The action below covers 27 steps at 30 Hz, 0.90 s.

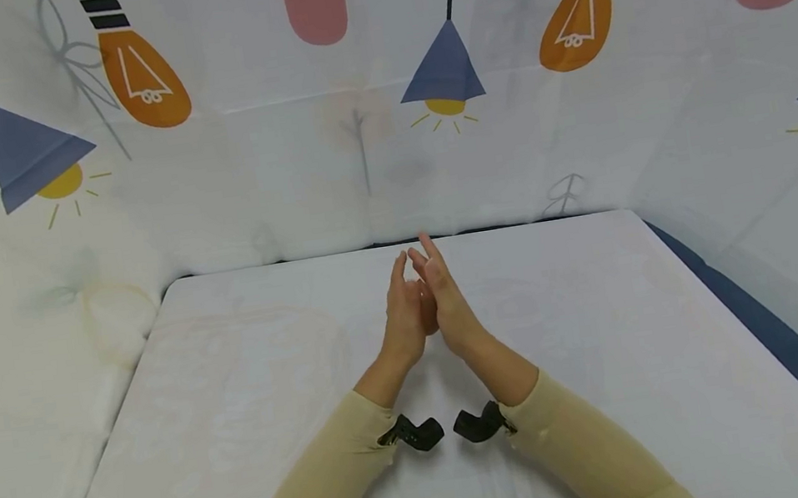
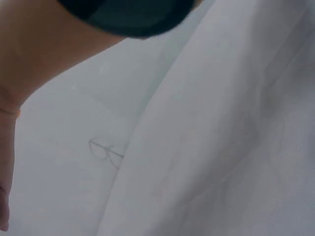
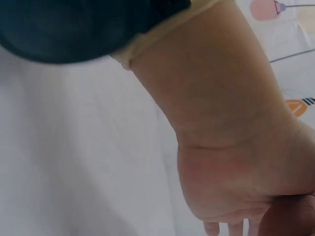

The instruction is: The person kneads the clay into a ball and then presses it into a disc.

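Observation:
In the head view, my left hand [image 1: 399, 318] and right hand [image 1: 456, 309] meet over the middle of the white table, fingers pointing away from me. Straight fingers of the right hand reach farthest forward. One digit of the left hand stands up; a shadowed, rounded, skin-toned form lies between the palms, and whether it is curled left fingers I cannot tell. The right wrist view shows the heel of the right palm and a rounded form against it, with fingertips below. Only an edge of the left hand [image 2: 7, 162] shows in the left wrist view. No object is visible in either hand.
A white cloth covers the table [image 1: 253, 344]. Behind it hangs a white sheet [image 1: 283, 172] printed with lamps and bulbs. Dark wrist cameras [image 1: 419, 433] stick out from the beige sleeves [image 1: 324, 486]. Blue material [image 1: 772, 326] shows past the table's right edge.

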Available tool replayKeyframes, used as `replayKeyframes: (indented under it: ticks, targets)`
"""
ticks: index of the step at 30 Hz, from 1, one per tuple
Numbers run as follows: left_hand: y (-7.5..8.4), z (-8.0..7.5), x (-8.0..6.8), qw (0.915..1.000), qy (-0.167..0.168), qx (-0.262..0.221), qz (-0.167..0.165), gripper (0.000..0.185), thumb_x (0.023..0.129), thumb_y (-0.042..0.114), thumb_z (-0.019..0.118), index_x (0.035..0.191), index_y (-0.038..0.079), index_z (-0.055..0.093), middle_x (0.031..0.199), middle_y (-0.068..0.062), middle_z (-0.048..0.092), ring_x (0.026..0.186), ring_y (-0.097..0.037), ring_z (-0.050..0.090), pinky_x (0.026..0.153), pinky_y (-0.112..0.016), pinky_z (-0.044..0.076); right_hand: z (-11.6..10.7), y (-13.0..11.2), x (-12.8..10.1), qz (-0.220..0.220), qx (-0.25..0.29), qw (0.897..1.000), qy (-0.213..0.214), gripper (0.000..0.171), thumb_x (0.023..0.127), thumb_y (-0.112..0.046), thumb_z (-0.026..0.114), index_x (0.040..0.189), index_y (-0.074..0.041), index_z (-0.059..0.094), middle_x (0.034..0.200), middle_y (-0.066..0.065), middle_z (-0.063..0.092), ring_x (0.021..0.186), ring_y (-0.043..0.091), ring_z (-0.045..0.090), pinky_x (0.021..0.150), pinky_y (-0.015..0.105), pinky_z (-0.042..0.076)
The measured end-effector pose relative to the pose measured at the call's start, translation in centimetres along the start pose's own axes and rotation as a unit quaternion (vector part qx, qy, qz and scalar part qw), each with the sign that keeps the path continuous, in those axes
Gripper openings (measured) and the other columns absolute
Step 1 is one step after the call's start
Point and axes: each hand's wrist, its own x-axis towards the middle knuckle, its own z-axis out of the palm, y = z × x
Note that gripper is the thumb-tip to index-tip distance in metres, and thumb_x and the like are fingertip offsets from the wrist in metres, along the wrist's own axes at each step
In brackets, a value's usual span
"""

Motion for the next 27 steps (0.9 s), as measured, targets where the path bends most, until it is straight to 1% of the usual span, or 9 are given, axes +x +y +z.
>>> replayKeyframes:
  ticks: [2,5,6,8,9,11,12,20,27]
  targets:
    - [0.1,0.1,-0.2,0.9993,-0.03,-0.02,-0.001,0.097,0.092,0.081,0.01,0.161,0.011,0.009,0.109,-0.017,0.06,0.095,-0.03,0.059,0.094,-0.048,0.045,-0.2,0.0,0.3,0.003,-0.004,1.0,0.009,0.093,0.089,-0.085,0.03,0.162,-0.031,0.009,0.163,0.006,0.025,0.15,0.019,0.022,0.121,0.045,0.014]
    - [0.1,0.1,-0.5,0.9971,-0.065,-0.034,0.02,0.095,0.092,0.079,0.006,0.161,0.014,0.006,0.082,-0.014,0.056,0.085,-0.027,0.056,0.101,-0.043,0.04,-0.5,0.0,0.7,0.012,-0.015,1.0,0.019,0.082,0.095,-0.077,0.026,0.162,-0.032,0.009,0.164,0.003,0.024,0.151,0.017,0.02,0.121,0.044,0.013]
    - [0.1,0.1,-0.5,0.9962,-0.075,-0.038,0.023,0.093,0.093,0.078,0.005,0.161,0.015,0.007,0.082,-0.015,0.056,0.087,-0.029,0.057,0.102,-0.043,0.039,-0.6,0.1,0.9,0.018,-0.017,0.999,0.024,0.077,0.097,-0.073,0.026,0.161,-0.033,0.009,0.164,0.003,0.023,0.151,0.016,0.019,0.121,0.044,0.013]
    - [0.2,0.2,-0.8,0.994,-0.092,-0.052,0.026,0.093,0.092,0.079,0.004,0.161,0.017,0.008,0.111,-0.02,0.06,0.116,-0.033,0.054,0.112,-0.049,0.03,-0.8,0.1,1.2,0.026,-0.024,0.999,0.031,0.071,0.101,-0.065,0.024,0.162,-0.032,0.009,0.164,0.003,0.022,0.151,0.018,0.017,0.121,0.046,0.011]
    - [0.3,0.2,-0.9,0.9933,-0.098,-0.056,0.026,0.093,0.091,0.079,0.004,0.161,0.018,0.009,0.132,-0.02,0.054,0.132,-0.034,0.044,0.117,-0.054,0.021,-0.8,0.1,1.3,0.03,-0.023,0.999,0.036,0.068,0.102,-0.061,0.024,0.162,-0.032,0.009,0.164,0.004,0.022,0.152,0.019,0.016,0.121,0.047,0.01]
    - [0.5,0.2,-1.0,0.9913,-0.108,-0.071,0.025,0.092,0.091,0.08,0.005,0.161,0.021,0.01,0.16,-0.013,0.027,0.149,-0.034,0.02,0.116,-0.06,0.018,-1.0,0.2,1.6,0.037,-0.022,0.998,0.045,0.067,0.102,-0.056,0.024,0.162,-0.03,0.009,0.164,0.006,0.022,0.152,0.022,0.015,0.121,0.047,0.009]
    - [0.7,0.2,-1.1,0.9899,-0.112,-0.084,0.025,0.093,0.091,0.081,0.006,0.161,0.021,0.01,0.166,-0.008,0.012,0.15,-0.034,0.016,0.116,-0.061,0.017,-1.0,0.3,1.7,0.041,-0.021,0.998,0.048,0.067,0.102,-0.055,0.025,0.162,-0.029,0.01,0.165,0.006,0.021,0.152,0.023,0.015,0.121,0.047,0.009]
    - [0.9,0.0,-1.0,0.9751,-0.084,-0.181,0.097,0.097,0.095,0.077,0.014,0.16,0.005,0.011,0.166,-0.013,0.011,0.151,-0.03,0.012,0.119,-0.056,0.009,-1.2,1.9,1.8,0.071,-0.029,0.997,0.032,0.069,0.102,-0.058,0.026,0.162,-0.026,0.014,0.166,0.003,0.015,0.152,0.022,0.014,0.12,0.053,0.011]
    - [1.5,-0.5,-0.6,0.9815,-0.037,-0.164,0.092,0.1,0.093,0.081,0.014,0.16,0.006,0.01,0.167,-0.01,0.007,0.153,-0.025,0.005,0.118,-0.059,0.002,-0.4,2.6,0.8,0.02,0.04,0.998,-0.037,0.089,0.095,-0.075,0.034,0.162,-0.022,0.011,0.165,0.009,0.02,0.151,0.029,0.018,0.118,0.059,0.01]
